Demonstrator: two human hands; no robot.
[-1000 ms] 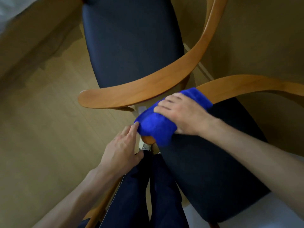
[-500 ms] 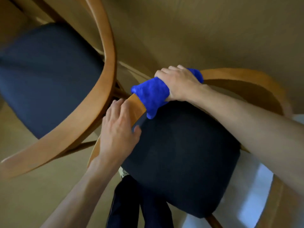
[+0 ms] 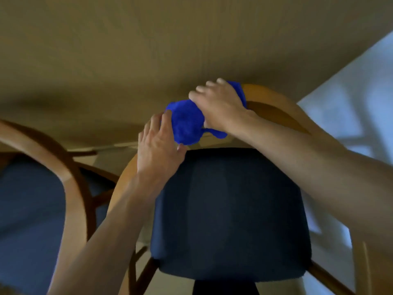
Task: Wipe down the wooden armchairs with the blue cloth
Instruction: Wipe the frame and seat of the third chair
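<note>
A wooden armchair (image 3: 272, 103) with a dark blue seat cushion (image 3: 229, 209) stands right below me. The blue cloth (image 3: 186, 122) is bunched over the curved top rail at its back. My right hand (image 3: 219, 105) lies on the cloth with fingers wrapped over it and the rail. My left hand (image 3: 158, 143) rests on the rail just left of the cloth, fingertips touching the cloth's edge. The frame is blurred by motion.
A second wooden armchair (image 3: 70, 177) with a blue seat (image 3: 27, 209) stands close on the left. A tan wall (image 3: 148, 50) runs right behind both chairs. A pale sunlit surface (image 3: 350, 107) lies to the right.
The view has swung to face the chair's back. My right hand has slid the cloth along the rail toward the back, and my left hand has followed up to the cloth.
</note>
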